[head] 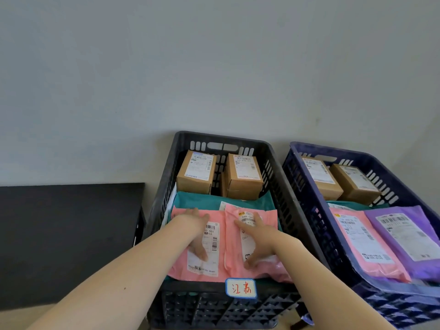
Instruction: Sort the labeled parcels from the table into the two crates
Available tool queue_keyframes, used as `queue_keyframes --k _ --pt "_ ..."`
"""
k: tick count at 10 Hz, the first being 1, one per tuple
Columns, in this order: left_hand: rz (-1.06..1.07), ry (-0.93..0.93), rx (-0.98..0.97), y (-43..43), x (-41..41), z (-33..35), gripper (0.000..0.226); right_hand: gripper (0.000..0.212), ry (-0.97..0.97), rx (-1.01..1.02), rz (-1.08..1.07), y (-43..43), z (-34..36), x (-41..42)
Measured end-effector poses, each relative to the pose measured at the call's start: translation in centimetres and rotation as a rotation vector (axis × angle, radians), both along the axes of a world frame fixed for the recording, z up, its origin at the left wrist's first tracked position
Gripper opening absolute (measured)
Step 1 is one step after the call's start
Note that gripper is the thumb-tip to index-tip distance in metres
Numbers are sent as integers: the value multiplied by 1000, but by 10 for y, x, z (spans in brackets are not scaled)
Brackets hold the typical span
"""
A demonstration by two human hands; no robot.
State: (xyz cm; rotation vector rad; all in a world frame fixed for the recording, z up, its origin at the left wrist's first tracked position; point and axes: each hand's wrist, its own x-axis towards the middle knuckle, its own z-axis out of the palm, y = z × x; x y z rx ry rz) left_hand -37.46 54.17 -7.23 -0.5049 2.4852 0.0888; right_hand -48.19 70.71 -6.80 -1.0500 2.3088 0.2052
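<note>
A pale grey wall (pixel 214 67) fills the upper view, and a dark tabletop (pixel 66 234) sits at 9 o'clock. Two pink parcels lie side by side on top of the load in the black crate (pixel 285 198), at 6 o'clock. The left hand (pixel 197 234) lies flat on the left pink parcel (pixel 181 265), its fingers (pixel 201 254) straight and released over the white label. The right hand (pixel 259 244) rests on the right pink parcel (pixel 271 217), its fingers (pixel 241 226) spread and straight, grasping nothing. Under both lies a teal parcel (pixel 202 198). Toward 12 o'clock inside this crate stand two labeled cardboard boxes (pixel 196 171), side by side against the far wall. A blue-edged tag with red handwriting (pixel 241 288) is fixed to the crate's near rim. At 3 o'clock, just beside it, stands a purple crate (pixel 309 198). It holds two more cardboard boxes (pixel 354 184) at its far end, and a pink parcel (pixel 364 244) next to a purple parcel (pixel 404 234) nearer the camera, labels up.
</note>
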Motion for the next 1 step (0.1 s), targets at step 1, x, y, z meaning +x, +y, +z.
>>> queue_keyframes --k 1 --pt "-6 112 32 4 6 15 102 108 30 -123 -16 0 14 5"
